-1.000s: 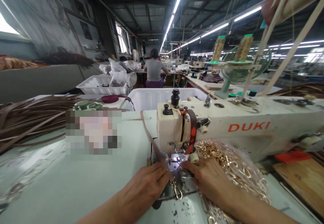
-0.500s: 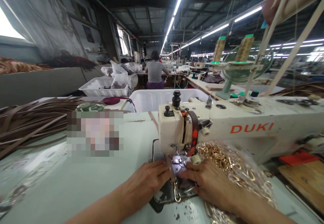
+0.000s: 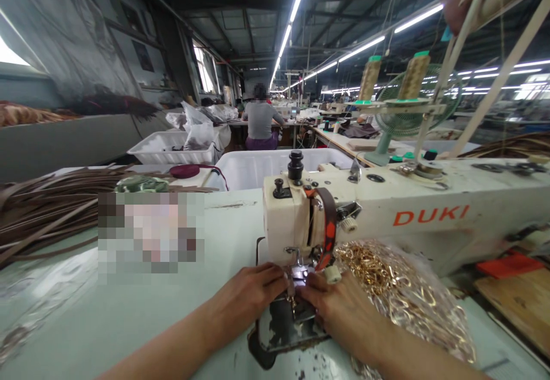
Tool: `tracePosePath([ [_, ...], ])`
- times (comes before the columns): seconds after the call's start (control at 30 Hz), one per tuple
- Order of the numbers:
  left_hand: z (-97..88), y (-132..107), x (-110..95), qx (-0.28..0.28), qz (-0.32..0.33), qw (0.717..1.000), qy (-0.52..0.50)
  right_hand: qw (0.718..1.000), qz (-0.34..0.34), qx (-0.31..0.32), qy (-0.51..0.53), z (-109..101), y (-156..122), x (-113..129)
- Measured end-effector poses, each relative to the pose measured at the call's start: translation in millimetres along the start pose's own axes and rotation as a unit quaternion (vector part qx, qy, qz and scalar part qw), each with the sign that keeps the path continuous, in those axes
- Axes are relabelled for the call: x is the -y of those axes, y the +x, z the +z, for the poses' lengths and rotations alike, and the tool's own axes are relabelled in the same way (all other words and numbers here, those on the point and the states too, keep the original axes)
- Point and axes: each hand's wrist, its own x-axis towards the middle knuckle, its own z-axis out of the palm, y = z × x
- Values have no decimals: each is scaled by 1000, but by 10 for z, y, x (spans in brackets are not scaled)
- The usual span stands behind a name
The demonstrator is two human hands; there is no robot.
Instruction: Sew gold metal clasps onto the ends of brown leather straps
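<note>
A short, narrow brown strap (image 3: 289,282) with a gold snap hook (image 3: 293,305) at its near end lies at the presser foot of the sewing machine (image 3: 369,214). My left hand (image 3: 247,297) is closed on the strap from the left, fingertips beside the foot. From the right, my right hand (image 3: 339,305) pinches at the strap just in front of the foot; its fingertips partly hide the work. Light shines on the metal around the needle.
A clear bag of gold snap hooks (image 3: 399,288) lies right of my right hand, under the machine arm. Brown strips (image 3: 51,202) are heaped at the left. White bins (image 3: 240,165) stand behind the table, and a person (image 3: 261,122) sits farther back. Thread cones (image 3: 415,76) stand upper right.
The strap and its snap hook have moved away from me, closer under the presser foot. My right fingers have shifted left and nearer the strap. The view has moved slightly.
</note>
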Motion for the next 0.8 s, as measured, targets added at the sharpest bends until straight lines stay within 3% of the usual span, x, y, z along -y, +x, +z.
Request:
tracePosePath([
  [0.27,-91,-3,-65,-47,24,995,-79,1000,6,6,-13,13,-25,12],
  [0.8,4,-31,-47,-113,64,988,81,996,-11,-9,-92,32,11,11],
])
